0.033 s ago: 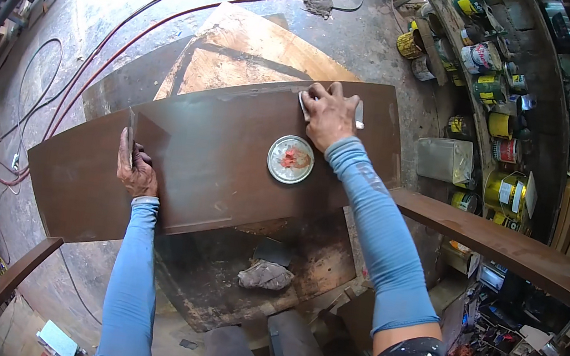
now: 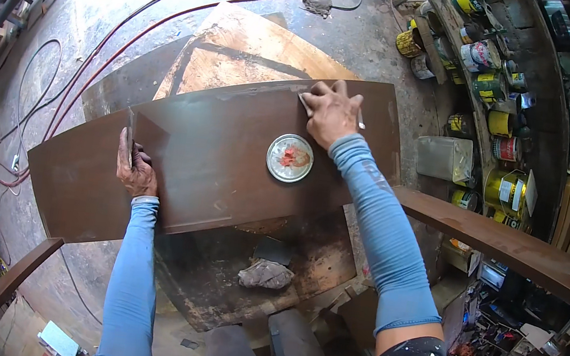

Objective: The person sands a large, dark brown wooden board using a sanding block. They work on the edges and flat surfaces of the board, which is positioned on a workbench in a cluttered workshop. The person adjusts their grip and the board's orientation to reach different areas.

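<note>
My left hand (image 2: pixel 136 169) is closed round a thin flat scraper (image 2: pixel 131 127), held on edge with its tip near the brown wooden board (image 2: pixel 224 148). My right hand (image 2: pixel 333 116) presses a thin, light-edged flat piece (image 2: pixel 361 122) against the board near its far edge. Most of that piece is hidden under the palm, so its kind cannot be told. Between the hands, nearer the right one, a round metal lid (image 2: pixel 279 166) lies on the board. Red-orange paste (image 2: pixel 292 156) is smeared on it.
Brown wooden rails (image 2: pixel 492 241) run from both ends of the board. Beneath it, a crumpled grey rag (image 2: pixel 265 275) lies on a dark panel. Plywood (image 2: pixel 268 35) and hoses (image 2: pixel 124 34) are on the floor beyond. Paint cans (image 2: pixel 491 88) line the right.
My right hand has shifted very slightly to the right along the board. The left hand and its scraper have stayed put.
</note>
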Motion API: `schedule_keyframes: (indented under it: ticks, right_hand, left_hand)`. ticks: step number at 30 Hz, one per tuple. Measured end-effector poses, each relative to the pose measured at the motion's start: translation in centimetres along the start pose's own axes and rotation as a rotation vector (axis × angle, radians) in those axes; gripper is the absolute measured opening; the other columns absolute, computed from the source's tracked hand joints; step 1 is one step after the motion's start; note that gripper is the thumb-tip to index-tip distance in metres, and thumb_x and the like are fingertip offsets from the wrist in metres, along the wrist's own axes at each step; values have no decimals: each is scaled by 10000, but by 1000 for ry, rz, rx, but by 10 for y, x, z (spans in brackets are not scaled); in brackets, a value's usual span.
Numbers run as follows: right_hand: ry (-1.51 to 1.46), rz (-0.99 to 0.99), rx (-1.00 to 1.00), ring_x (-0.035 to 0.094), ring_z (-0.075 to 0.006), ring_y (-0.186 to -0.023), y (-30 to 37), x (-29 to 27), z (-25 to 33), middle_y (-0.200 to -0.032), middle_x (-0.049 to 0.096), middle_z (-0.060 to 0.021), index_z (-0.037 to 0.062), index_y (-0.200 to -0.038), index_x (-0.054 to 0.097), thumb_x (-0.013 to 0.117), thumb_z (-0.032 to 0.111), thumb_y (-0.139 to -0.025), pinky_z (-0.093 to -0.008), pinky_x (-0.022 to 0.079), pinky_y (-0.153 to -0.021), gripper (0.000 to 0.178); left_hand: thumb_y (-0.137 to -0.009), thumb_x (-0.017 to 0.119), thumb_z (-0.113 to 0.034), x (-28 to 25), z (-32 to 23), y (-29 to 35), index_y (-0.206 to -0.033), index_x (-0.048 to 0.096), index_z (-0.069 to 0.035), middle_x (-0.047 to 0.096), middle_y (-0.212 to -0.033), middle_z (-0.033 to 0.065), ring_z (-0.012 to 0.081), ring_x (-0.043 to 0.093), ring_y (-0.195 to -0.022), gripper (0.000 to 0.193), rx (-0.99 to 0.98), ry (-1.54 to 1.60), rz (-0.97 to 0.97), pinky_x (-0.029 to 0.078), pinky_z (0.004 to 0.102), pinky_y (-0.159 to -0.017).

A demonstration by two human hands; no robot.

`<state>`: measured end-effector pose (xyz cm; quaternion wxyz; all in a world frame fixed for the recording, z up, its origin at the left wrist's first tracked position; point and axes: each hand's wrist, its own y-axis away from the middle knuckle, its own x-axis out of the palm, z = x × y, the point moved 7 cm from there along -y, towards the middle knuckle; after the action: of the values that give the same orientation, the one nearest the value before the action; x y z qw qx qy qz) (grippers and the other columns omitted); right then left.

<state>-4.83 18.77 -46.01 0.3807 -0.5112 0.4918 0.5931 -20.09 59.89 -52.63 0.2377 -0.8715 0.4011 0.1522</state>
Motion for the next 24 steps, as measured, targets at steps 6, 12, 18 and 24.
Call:
schedule_keyframes:
  ticks: [6, 12, 18, 24]
  right_hand:
    - [-55, 102, 335, 428, -308, -1317, -13, 20, 17, -1445, 461, -64, 156, -1256, 681, 680, 292, -878, -762, 344, -1112, 402]
    - [-131, 293, 151, 413, -320, -1396, -6, -15, 94, -1401, 587, -27, 133, -1168, 769, 616, 368, -945, -678, 438, -974, 358]
    - [-198, 191, 315, 451, -291, -1309, -25, -9, 98, -1394, 544, -47, 100, -1225, 735, 540, 268, -995, -606, 448, -1003, 345]
    - [-365, -126, -12, 472, -338, -1298, 41, -61, 164, -1371, 563, -88, 110, -1265, 709, 677, 175, -802, -582, 375, -1012, 469]
  left_hand:
    - [-1025, 514, 16, 14, -10, -2, -1465, 594, -103, 618, -928, 77, 120, 554, -684, 463, -39, 8, 32, 485, 271, -578]
    - [-988, 520, 24, 2, -8, 2, -1463, 600, -129, 620, -918, 83, 150, 578, -694, 505, 35, -75, 4, 516, 317, -597]
    - [-975, 532, 39, 18, -3, 3, -1451, 608, -126, 670, -991, 114, 177, 632, -740, 509, -39, -22, 27, 534, 330, -625]
    - [-895, 497, 72, -4, 7, -3, -1449, 608, -110, 688, -989, 137, 201, 665, -751, 593, -68, -56, 11, 565, 341, -664]
